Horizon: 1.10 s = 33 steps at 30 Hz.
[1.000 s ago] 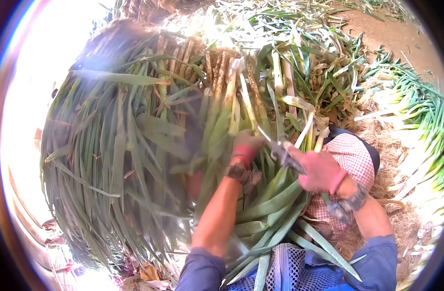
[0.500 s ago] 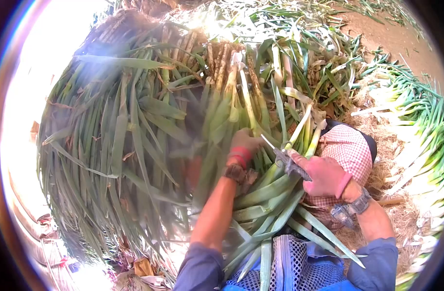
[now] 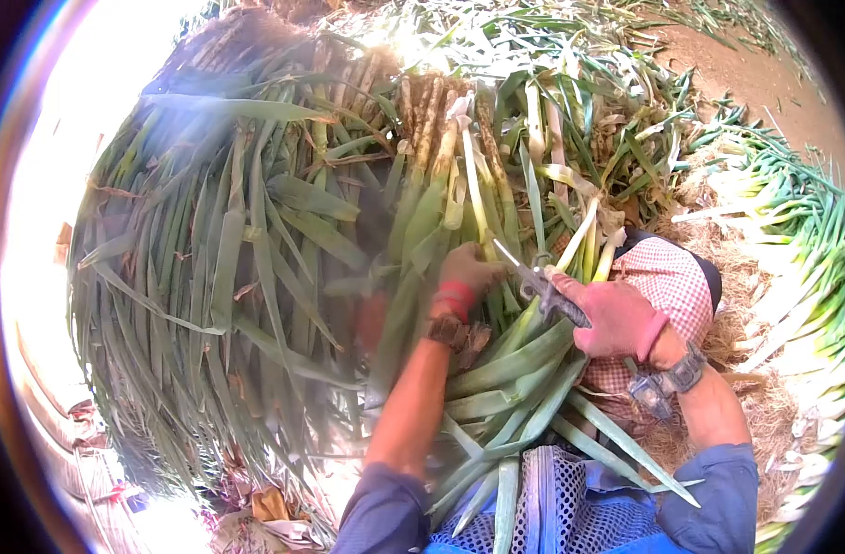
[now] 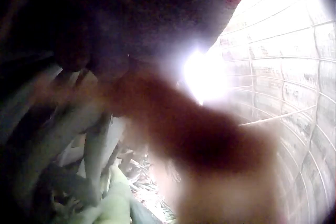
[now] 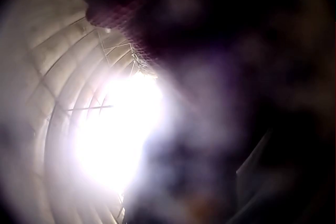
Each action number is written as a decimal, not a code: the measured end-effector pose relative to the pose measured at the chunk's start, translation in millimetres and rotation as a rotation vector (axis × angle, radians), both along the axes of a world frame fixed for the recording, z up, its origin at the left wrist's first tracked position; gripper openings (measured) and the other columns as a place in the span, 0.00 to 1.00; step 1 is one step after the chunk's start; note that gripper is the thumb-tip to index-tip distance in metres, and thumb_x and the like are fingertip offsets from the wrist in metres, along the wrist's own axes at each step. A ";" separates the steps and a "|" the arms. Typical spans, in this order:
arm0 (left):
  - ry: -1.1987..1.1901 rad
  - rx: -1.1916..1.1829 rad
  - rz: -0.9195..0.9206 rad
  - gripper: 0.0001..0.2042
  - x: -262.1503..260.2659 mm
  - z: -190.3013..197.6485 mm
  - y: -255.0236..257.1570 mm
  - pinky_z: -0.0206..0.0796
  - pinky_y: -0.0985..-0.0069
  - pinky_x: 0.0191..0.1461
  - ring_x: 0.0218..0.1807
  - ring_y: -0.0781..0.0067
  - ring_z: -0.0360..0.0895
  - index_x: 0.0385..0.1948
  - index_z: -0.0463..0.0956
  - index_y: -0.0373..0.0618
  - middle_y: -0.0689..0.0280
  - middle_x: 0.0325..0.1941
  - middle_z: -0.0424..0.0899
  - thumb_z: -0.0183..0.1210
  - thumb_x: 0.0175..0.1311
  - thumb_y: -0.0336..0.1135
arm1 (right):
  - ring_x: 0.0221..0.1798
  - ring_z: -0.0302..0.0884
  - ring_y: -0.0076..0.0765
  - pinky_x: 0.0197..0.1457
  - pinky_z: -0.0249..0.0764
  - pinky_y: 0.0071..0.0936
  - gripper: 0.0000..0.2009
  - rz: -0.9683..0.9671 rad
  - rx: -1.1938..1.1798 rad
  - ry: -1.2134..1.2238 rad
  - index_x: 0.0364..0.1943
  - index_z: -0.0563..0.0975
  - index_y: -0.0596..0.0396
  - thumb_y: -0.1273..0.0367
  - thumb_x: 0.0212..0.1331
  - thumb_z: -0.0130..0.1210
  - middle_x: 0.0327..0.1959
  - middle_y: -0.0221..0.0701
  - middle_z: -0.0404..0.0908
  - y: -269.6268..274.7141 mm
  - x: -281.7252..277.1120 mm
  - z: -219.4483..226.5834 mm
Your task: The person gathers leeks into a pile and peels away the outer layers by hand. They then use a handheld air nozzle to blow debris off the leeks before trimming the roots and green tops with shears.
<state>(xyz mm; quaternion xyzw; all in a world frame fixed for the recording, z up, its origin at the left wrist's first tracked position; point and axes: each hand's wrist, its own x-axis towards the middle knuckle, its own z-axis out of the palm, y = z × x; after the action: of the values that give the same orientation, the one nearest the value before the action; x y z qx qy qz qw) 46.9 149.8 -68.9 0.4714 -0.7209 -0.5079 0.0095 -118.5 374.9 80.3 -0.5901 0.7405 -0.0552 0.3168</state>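
In the head view my gloved left hand (image 3: 468, 277) has its fingers curled around the green part of a long leek (image 3: 474, 185), whose pale stem points up and away. Just to its right, my right hand, in a pink glove (image 3: 616, 316), grips a grey tool (image 3: 553, 297) with a thin metal tip directed at the left hand. Below both hands, broad green leaves (image 3: 505, 369) spread toward the lap. The left wrist view is dark and blurred, with leaves (image 4: 100, 145) beneath the fingers; glare and shadow hide the right hand's work in the right wrist view.
A large heap of leeks (image 3: 228, 240) fills the left side. Behind the hands lie loose leaves and trimmings (image 3: 616, 120). A checked cloth (image 3: 667, 277) covers the right knee, and a row of paler leeks (image 3: 791, 222) lies on the ground farther right.
Both hands stay close together with the same holds. The right hand and its tool have shifted slightly, and the leek heap sits a little higher in the view than one second ago.
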 end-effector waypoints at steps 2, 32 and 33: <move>0.029 -0.031 0.000 0.23 1.4 -12.5 2.6 0.75 0.62 0.40 0.33 0.60 0.84 0.32 0.83 0.37 0.52 0.30 0.86 0.77 0.45 0.49 | 0.40 0.88 0.62 0.50 0.84 0.52 0.44 0.008 0.053 -0.011 0.80 0.62 0.53 0.66 0.52 0.58 0.34 0.51 0.87 -2.4 -0.7 6.0; -0.108 -0.085 -0.233 0.25 -20.2 73.2 102.4 0.78 0.60 0.53 0.46 0.49 0.89 0.46 0.84 0.34 0.46 0.40 0.90 0.71 0.52 0.46 | 0.46 0.86 0.63 0.54 0.81 0.52 0.42 -0.238 -0.176 -0.016 0.79 0.64 0.52 0.67 0.52 0.58 0.42 0.55 0.87 -73.3 -34.2 -33.8; -0.120 -0.092 -0.249 0.25 -20.5 76.8 109.2 0.77 0.59 0.53 0.47 0.47 0.89 0.47 0.84 0.34 0.45 0.41 0.90 0.71 0.53 0.46 | 0.46 0.86 0.63 0.54 0.81 0.52 0.42 -0.235 -0.177 -0.017 0.79 0.64 0.52 0.67 0.52 0.58 0.42 0.55 0.87 -77.0 -35.9 -38.1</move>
<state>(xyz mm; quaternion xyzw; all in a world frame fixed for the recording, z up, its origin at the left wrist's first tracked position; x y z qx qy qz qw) 26.4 259.0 7.9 0.4069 -0.7956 -0.4426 -0.0750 -154.3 298.0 42.2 -0.5246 0.7940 -0.1620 0.2610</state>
